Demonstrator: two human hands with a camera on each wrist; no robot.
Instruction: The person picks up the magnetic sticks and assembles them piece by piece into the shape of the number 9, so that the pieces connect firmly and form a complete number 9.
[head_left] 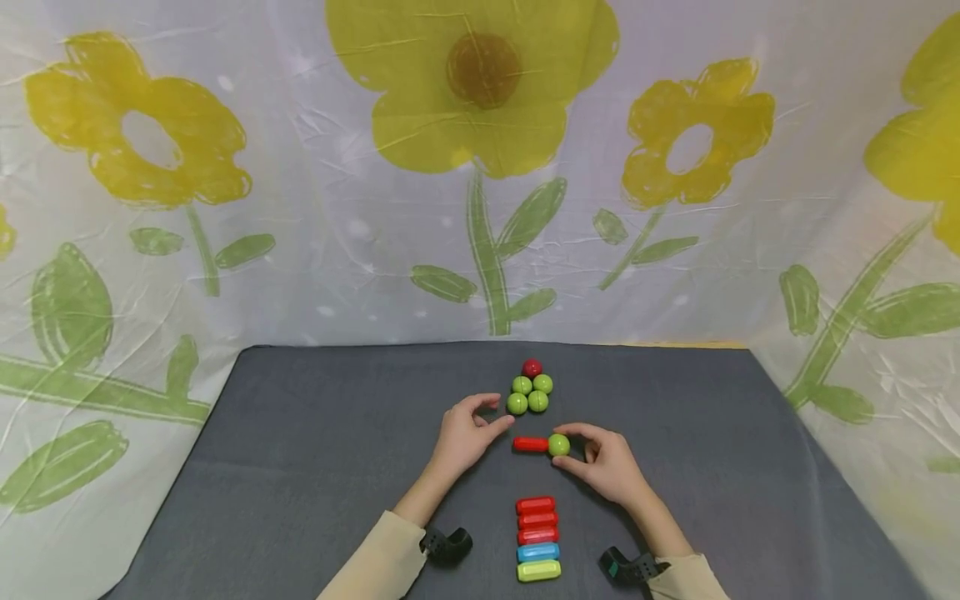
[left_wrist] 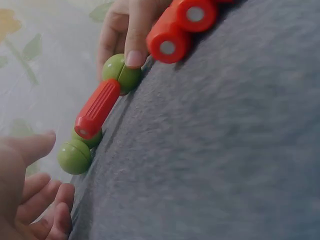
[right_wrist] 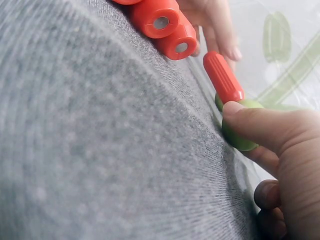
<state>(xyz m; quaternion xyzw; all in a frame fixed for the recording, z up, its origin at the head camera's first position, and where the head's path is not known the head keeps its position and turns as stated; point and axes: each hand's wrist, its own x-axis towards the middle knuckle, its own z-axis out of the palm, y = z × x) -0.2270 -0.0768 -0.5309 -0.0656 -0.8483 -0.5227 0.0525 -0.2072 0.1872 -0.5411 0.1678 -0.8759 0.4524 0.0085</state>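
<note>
My right hand point(head_left: 609, 467) pinches a green ball point(head_left: 558, 445) between thumb and fingers. A ribbed red rod point(head_left: 530, 445) joins that ball end-on and points left; in the left wrist view the red rod point(left_wrist: 98, 109) shows a small metal disc in its free end. My left hand point(head_left: 462, 437) is just left of the rod, thumb and fingers apart, with nothing between them. Behind the hands, several green balls point(head_left: 537, 402) lie grouped with one red ball point(head_left: 532, 367) at the far end.
Nearer to me, a column of rods lies side by side: several red rods point(head_left: 537, 520), a blue rod point(head_left: 538, 552) and a yellow-green rod point(head_left: 538, 571). Everything rests on a dark grey cloth-covered table point(head_left: 337, 467). Behind it hangs a flower-printed curtain point(head_left: 315, 208).
</note>
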